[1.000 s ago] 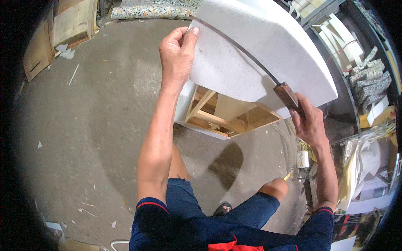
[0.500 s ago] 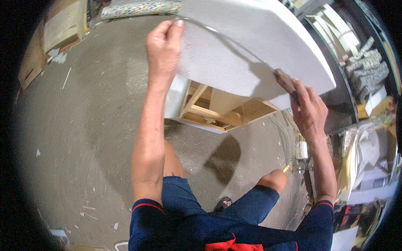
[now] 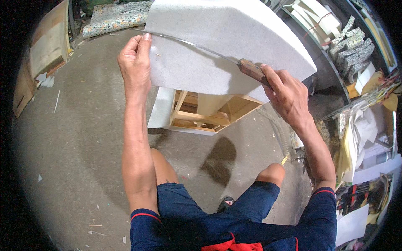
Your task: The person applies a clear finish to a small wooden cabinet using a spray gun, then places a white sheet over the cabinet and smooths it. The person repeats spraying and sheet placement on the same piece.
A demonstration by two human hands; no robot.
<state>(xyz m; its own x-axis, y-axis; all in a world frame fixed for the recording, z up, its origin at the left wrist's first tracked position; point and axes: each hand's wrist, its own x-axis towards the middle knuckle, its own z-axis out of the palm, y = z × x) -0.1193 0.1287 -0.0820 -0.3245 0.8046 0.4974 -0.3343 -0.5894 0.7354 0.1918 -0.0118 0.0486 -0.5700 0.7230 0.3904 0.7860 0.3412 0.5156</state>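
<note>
A long thin-bladed knife [image 3: 188, 43] with a wooden handle lies slantwise across a pale grey-white foam block [image 3: 217, 25]. My right hand [image 3: 289, 94] is closed round the handle, above the block's near right part. At the other end, my left hand [image 3: 136, 58] has its thumb and curled fingers closed against the blade close to the tip, beside the block's left edge. The tip pokes out past that hand. The blade looks slightly bowed. Below the block shows an open wooden frame [image 3: 205, 117] with pale sides; the block hides its upper part.
Speckled foam slabs [image 3: 117, 19] lie at the back left, near wooden boards [image 3: 50, 37]. On the right, a shelf [image 3: 331, 102] holds foam offcuts [image 3: 354, 50]. A ribbed hose [image 3: 278, 127] runs along the floor. White scraps lie on the floor at left.
Both hands and the knife have shifted left in view and the blade lies less steeply. The left hand is lower in the picture. The foam block and frame have also shifted left in view.
</note>
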